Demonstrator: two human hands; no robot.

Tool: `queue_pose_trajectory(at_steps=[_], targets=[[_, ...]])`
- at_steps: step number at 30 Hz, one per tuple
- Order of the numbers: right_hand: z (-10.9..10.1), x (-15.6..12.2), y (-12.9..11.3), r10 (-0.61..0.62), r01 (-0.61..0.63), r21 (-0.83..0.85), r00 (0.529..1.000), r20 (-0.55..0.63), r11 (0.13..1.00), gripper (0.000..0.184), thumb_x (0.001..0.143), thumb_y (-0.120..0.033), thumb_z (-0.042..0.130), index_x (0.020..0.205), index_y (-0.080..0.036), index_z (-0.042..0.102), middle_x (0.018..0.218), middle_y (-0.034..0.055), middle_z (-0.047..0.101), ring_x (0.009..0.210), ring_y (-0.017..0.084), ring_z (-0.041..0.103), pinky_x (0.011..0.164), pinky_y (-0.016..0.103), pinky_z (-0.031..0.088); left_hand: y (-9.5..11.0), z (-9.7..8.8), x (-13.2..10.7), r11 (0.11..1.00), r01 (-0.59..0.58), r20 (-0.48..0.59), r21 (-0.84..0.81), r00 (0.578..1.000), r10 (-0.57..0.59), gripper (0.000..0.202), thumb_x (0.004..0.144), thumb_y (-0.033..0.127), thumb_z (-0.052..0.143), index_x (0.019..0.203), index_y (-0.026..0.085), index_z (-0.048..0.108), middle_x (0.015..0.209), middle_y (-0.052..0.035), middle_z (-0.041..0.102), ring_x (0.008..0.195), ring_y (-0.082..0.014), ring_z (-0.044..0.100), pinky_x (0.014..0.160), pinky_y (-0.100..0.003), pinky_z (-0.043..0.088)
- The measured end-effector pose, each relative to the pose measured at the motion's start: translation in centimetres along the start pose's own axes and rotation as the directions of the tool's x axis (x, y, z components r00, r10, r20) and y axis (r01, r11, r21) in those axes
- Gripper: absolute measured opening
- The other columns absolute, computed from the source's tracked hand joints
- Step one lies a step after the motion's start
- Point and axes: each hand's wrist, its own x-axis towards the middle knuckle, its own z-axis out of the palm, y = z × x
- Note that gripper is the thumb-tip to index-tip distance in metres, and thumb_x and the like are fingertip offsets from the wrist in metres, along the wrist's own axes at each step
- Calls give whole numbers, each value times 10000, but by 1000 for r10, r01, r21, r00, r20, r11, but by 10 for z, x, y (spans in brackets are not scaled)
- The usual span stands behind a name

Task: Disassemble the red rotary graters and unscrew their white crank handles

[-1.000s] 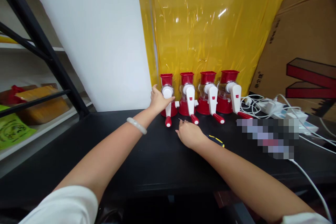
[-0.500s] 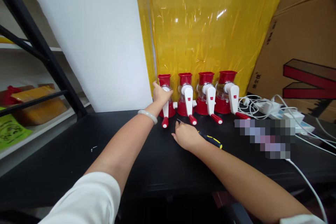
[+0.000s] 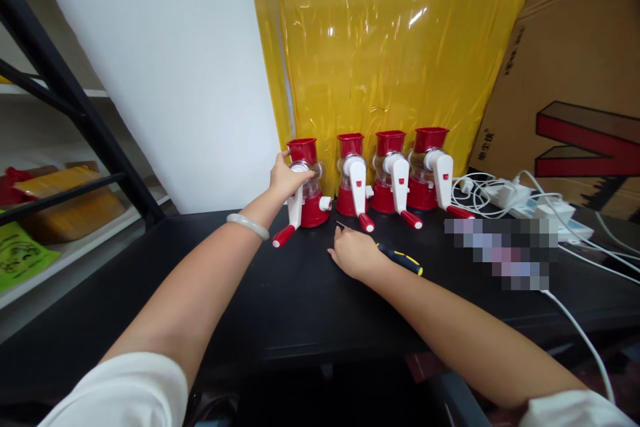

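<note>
Head cam: my left grip (image 3: 286,179) is clamped on the leftmost red-and-white plastic crank grinder (image 3: 313,210) at the black bench's (image 3: 280,307) back, right grip (image 3: 356,253) lies over a yellow-black screwdriver (image 3: 403,259) nearby, can't tell if it's closed.

Your black table (image 3: 300,307) carries 4 red-and-white crank grinders along its back edge. The leftmost grinder (image 3: 306,193) stands a little apart from the other 3 grinders (image 3: 390,173), which sit side by side. A screwdriver (image 3: 403,260) with a black-and-yellow handle lies in front of them. At the right, white cables (image 3: 475,197) and what look like chargers (image 3: 547,212) lie together.
</note>
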Motion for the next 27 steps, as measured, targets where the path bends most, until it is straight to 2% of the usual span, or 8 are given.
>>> queue_pose_trajectory(at_steps=[3, 5, 10, 15, 17, 20, 22, 27], targets=[[0, 0, 0, -2, 2, 5, 1000, 4, 1000, 546, 932, -331, 474, 1330, 39, 521, 1102, 272, 667, 1023, 295, 665, 806, 346, 532, -6, -14, 2, 992, 1, 48, -124, 999, 5, 930, 502, 268, 863, 1327, 107, 465, 1097, -159, 676, 974, -288, 670, 854, -401, 531], [0, 0, -1, 12, -12, 12, 1000, 2, 1000, 589, 932, -335, 472, 1384, 42, 459, 1122, 278, 657, 1026, 297, 663, 811, 350, 529, -8, -25, 2, 977, 15, 101, -213, 995, 7, 890, 505, 238, 853, 1305, 103, 488, 1048, -141, 689, 935, -264, 676, 848, -398, 535], [-5, -1, -3, 49, -41, 108, 996, -76, 993, 771, 938, -360, 460, 1538, -9, 126, 1270, 288, 584, 1056, 295, 656, 798, 346, 529, -9, -52, -4, 945, 51, 239, -322, 971, 29, 836, 546, 220, 819, 1314, 106, 508, 944, -98, 697, 847, -215, 682, 863, -415, 532], [-7, -1, -2, 74, -8, 368, 983, -166, 930, 878, 937, -408, 448, 1542, -43, -72, 1497, 311, 348, 1158, 308, 615, 884, 371, 510, -9, -70, -11, 930, 21, 417, -367, 898, 144, 869, 547, 218, 814, 1350, 162, 488, 997, -89, 691, 949, -242, 681, 893, -420, 531], [-5, -1, -1, 69, 52, 474, 970, -233, 879, 918, 931, -443, 451, 1536, -54, -120, 1567, 292, 210, 1323, 313, 484, 993, 391, 459, -8, -74, -14, 923, 30, 473, -385, 865, 169, 862, 553, 212, 803, 1351, 174, 480, 1003, -88, 692, 966, -249, 681, 896, -416, 530], [-2, 0, 0, 66, 143, 543, 936, -346, 827, 921, 927, -465, 448, 1539, -59, -108, 1615, 236, 66, 1490, 279, 166, 1140, 411, 314, -6, -77, -20, 911, 62, 523, -408, 833, 178, 854, 549, 205, 798, 1340, 180, 478, 1022, -88, 697, 963, -250, 688, 893, -411, 529], [-1, 0, 0, 74, 168, 560, 921, -383, 811, 906, 928, -448, 451, 1544, -74, -99, 1619, 216, 77, 1502, 255, 108, 1169, 422, 269, -5, -78, -23, 903, 92, 560, -419, 810, 177, 858, 537, 202, 798, 1335, 187, 483, 1047, -95, 699, 971, -257, 690, 893, -415, 529], [-5, -2, 1, 70, 224, 588, 898, -434, 777, 897, 927, -358, 456, 1538, -116, -156, 1606, 200, 176, 1475, 234, 234, 1153, 432, 309, -1, -80, -28, 897, 139, 632, -420, 754, 179, 889, 508, 195, 804, 1343, 229, 500, 1167, -133, 677, 1024, -297, 680, 887, -438, 534]])
